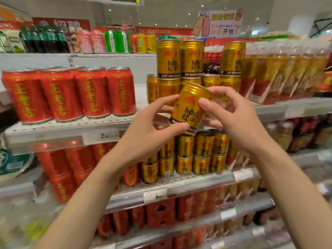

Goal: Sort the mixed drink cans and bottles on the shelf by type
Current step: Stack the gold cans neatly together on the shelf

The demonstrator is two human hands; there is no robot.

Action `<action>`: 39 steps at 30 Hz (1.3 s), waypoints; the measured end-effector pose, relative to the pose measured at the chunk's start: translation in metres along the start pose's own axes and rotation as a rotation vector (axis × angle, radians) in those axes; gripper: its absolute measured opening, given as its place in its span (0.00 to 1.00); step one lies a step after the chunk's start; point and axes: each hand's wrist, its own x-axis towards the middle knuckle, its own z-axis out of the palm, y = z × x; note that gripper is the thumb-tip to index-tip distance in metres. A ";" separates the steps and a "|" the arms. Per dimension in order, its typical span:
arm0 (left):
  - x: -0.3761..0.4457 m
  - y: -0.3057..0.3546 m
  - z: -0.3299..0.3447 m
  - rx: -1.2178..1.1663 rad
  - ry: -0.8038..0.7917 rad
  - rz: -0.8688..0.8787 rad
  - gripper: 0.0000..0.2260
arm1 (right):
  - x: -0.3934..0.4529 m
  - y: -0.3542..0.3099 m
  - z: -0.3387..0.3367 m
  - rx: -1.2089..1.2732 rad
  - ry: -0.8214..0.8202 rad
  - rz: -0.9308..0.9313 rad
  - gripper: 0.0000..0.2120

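Gold Red Bull can (190, 107): base hidden behind left thumb, right side covered by right hand (231, 112). Lower shelves (179, 193) at frame bottom blurred, red packs unreadable. Price tags (100, 136) too smeared to read. Wrapped multipacks (287, 74) at right edge blurred, cut off. Both forearms cropped at bottom.

Supermarket drinks aisle. Tiered metal shelves (68, 130) with price-label strips (100, 136) along the front edges. Rows of identical red cans (71, 92) and stacked gold cans (168, 58), shrink-wrapped multipacks (280, 76) to the right. Red "DELICATESSEN" sign (154, 31) behind; hanging juice-cartoon placard (218, 23) overhead; ceiling spotlights.
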 end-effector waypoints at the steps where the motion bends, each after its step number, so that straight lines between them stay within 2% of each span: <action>1: 0.001 0.001 0.017 -0.008 0.010 -0.008 0.28 | 0.001 0.008 -0.015 0.006 -0.013 0.003 0.15; 7: 0.025 0.018 0.103 -0.007 0.069 -0.080 0.29 | 0.025 0.036 -0.100 0.053 -0.131 0.021 0.15; 13: 0.046 0.033 0.134 0.028 0.126 -0.109 0.29 | 0.055 0.050 -0.140 0.056 -0.233 -0.002 0.16; 21: 0.071 0.033 0.129 0.101 0.156 -0.045 0.31 | 0.078 0.046 -0.140 -0.033 -0.217 -0.068 0.18; 26: 0.086 0.024 0.119 0.162 0.212 0.028 0.31 | 0.093 0.034 -0.125 -0.229 -0.155 -0.175 0.23; 29: 0.099 0.021 0.113 0.299 0.228 0.098 0.32 | 0.108 0.023 -0.123 -0.295 -0.108 -0.250 0.23; 33: 0.107 0.011 0.105 0.563 0.235 0.162 0.24 | 0.129 0.011 -0.126 -0.399 -0.059 -0.328 0.26; 39: 0.118 0.009 0.100 0.702 0.269 0.135 0.18 | 0.149 -0.006 -0.124 -0.459 -0.068 -0.401 0.24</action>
